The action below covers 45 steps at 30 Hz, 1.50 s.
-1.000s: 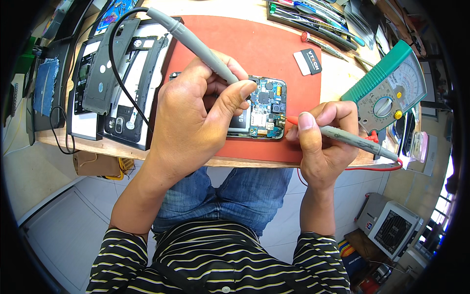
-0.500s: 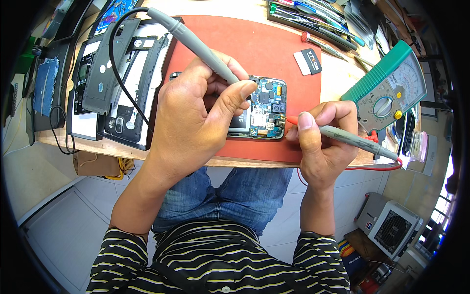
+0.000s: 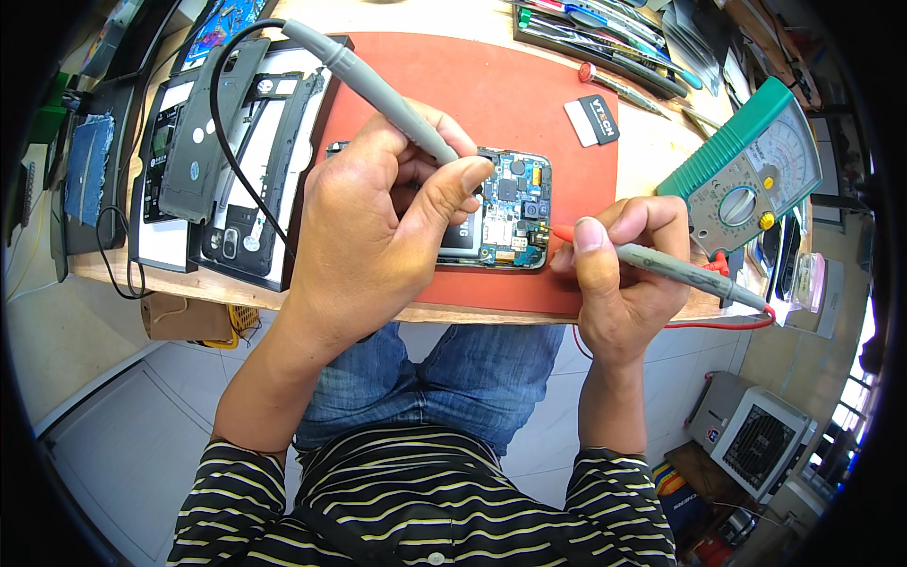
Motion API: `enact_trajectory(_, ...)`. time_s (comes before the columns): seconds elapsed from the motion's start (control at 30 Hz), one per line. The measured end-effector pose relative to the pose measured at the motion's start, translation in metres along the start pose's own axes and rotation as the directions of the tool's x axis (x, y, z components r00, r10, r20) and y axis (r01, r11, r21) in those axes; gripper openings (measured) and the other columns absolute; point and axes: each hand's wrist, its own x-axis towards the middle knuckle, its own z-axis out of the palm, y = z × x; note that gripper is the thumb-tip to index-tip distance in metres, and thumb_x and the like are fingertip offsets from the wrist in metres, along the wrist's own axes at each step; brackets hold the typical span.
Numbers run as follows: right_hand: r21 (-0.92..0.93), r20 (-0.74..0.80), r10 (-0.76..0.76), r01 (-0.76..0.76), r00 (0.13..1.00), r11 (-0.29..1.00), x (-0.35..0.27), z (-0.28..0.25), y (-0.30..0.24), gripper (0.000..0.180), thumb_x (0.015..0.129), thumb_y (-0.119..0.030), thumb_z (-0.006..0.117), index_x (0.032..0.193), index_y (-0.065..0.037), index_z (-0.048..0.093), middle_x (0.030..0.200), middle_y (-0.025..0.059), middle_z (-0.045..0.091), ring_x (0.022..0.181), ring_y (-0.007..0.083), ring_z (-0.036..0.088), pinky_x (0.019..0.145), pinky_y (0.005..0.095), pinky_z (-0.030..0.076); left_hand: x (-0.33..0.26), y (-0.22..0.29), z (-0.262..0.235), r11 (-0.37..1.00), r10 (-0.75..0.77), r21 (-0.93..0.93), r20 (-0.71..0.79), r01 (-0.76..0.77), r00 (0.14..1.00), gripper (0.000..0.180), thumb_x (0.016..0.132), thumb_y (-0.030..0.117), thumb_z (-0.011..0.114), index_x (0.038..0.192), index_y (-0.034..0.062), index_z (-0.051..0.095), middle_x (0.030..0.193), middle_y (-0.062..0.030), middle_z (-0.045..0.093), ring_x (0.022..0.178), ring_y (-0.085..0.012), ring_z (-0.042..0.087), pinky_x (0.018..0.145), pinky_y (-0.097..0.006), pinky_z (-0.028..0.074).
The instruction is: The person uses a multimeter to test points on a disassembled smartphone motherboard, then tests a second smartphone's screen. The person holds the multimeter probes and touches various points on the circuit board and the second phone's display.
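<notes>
An opened phone with its blue circuit board (image 3: 510, 213) exposed lies on a red mat (image 3: 491, 104). My left hand (image 3: 378, 227) grips a grey test probe with a black lead (image 3: 378, 90), its tip down on the board's upper left part. My right hand (image 3: 624, 274) pinches a second grey probe with a red tip (image 3: 680, 269), and that tip touches the board's right edge. A green analog multimeter (image 3: 756, 170) stands tilted at the right, with the red lead running to it.
Phone back covers and frames (image 3: 217, 161) lie on the left of the wooden desk (image 3: 652, 142). A tray of screwdrivers and tweezers (image 3: 605, 33) sits at the back. A small black-and-white card (image 3: 593, 120) lies on the mat's right edge. A white box with a grille (image 3: 756, 439) stands on the tiled floor.
</notes>
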Motion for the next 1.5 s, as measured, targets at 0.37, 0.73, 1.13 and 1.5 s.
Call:
enact_trajectory(0.37, -0.074, 0.072, -0.011, 0.016, 0.997, 0.997, 0.0003, -0.0045, -0.0021, 0.02, 0.092, 0.0, 0.061, 0.092, -0.005, 0.042, 0.07, 0.0055, 0.056, 0.056, 0.0092, 0.056, 0.054, 0.0219, 0.05, 0.0001, -0.0002, 0.0001, 1.0, 0.011, -0.001, 0.001, -0.011, 1.0, 0.016, 0.094, 0.008, 0.064, 0.102, -0.0028, 0.055, 0.085, -0.0061, 0.063, 0.075, -0.0088, 0.067, 0.067, -0.019, 0.058)
enact_trajectory(0.73, -0.012, 0.022, -0.006, 0.007, 1.0, 1.0, 0.0008, -0.0009, -0.0007, 0.021, 0.089, 0.0, 0.065, 0.09, -0.005, 0.045, 0.067, -0.0029, 0.049, 0.053, -0.0002, 0.042, 0.046, 0.0167, 0.033, -0.0001, -0.0006, 0.0002, 1.0, 0.005, -0.008, -0.003, -0.005, 1.0, 0.016, 0.094, 0.009, 0.064, 0.102, -0.0021, 0.056, 0.086, -0.0055, 0.063, 0.075, -0.0084, 0.066, 0.067, -0.019, 0.058)
enact_trajectory(1.13, -0.061, 0.081, -0.001, 0.006, 0.997, 0.998, 0.0012, -0.0041, -0.0031, 0.02, 0.092, 0.0, 0.062, 0.091, -0.005, 0.042, 0.07, 0.0056, 0.056, 0.056, 0.0091, 0.055, 0.054, 0.0219, 0.05, 0.0001, -0.0003, 0.0003, 1.0, 0.01, -0.005, -0.001, -0.01, 1.0, 0.016, 0.094, 0.008, 0.064, 0.102, -0.0026, 0.055, 0.085, -0.0057, 0.063, 0.075, -0.0087, 0.067, 0.067, -0.019, 0.058)
enact_trajectory(1.5, -0.064, 0.079, -0.01, 0.015, 0.997, 0.998, 0.0013, -0.0043, -0.0023, 0.02, 0.092, 0.001, 0.061, 0.092, -0.005, 0.042, 0.07, 0.0055, 0.055, 0.056, 0.0094, 0.055, 0.054, 0.0223, 0.05, 0.0, 0.0002, 0.0, 1.0, -0.001, -0.006, -0.002, 0.001, 1.0, 0.015, 0.094, 0.007, 0.064, 0.102, -0.0025, 0.056, 0.085, -0.0057, 0.063, 0.075, -0.0086, 0.066, 0.067, -0.019, 0.058)
